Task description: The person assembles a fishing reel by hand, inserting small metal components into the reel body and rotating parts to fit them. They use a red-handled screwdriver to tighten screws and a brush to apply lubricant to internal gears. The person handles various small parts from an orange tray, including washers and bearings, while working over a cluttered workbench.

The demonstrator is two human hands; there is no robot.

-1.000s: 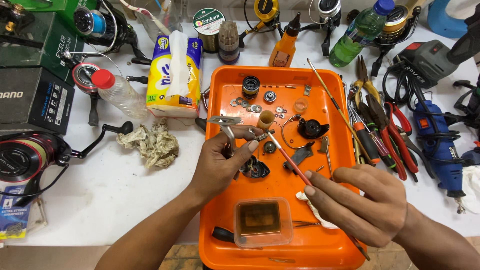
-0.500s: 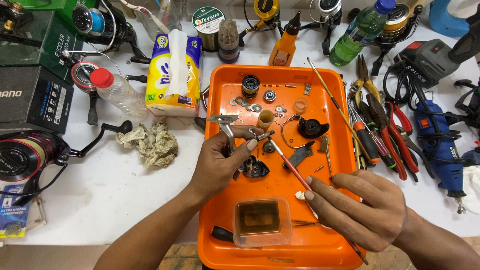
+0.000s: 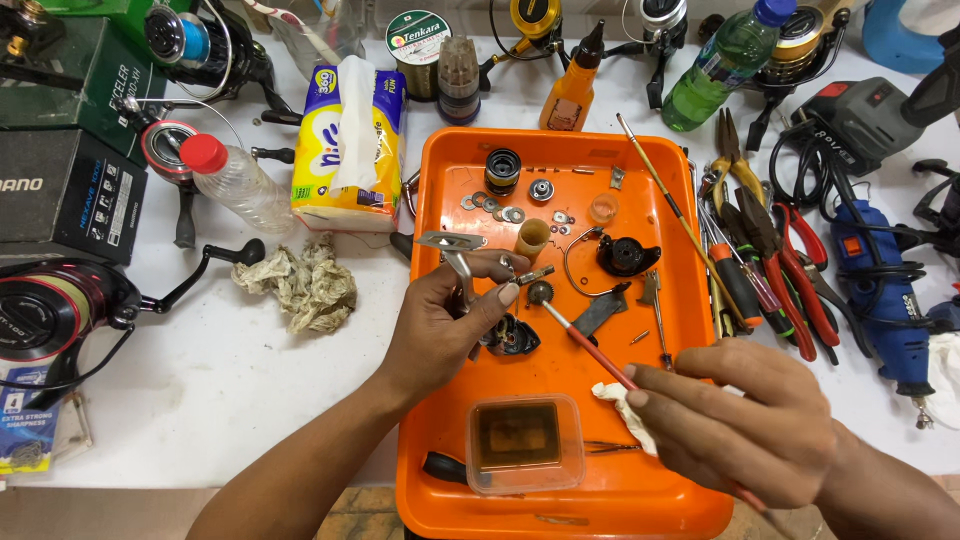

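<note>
Holding a reel part (image 3: 497, 300), left hand (image 3: 440, 325) meets right hand's (image 3: 735, 425) brush (image 3: 585, 345).

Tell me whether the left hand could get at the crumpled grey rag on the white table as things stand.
Probably not freely: the path from the left hand to the crumpled grey rag is bare table, but its fingers are gripping a small metal reel part.

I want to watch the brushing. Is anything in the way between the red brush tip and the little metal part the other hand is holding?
Nothing visible. The right hand holds the red brush, and its tip sits right at the small metal part pinched in the left hand, above the orange tray.
</note>
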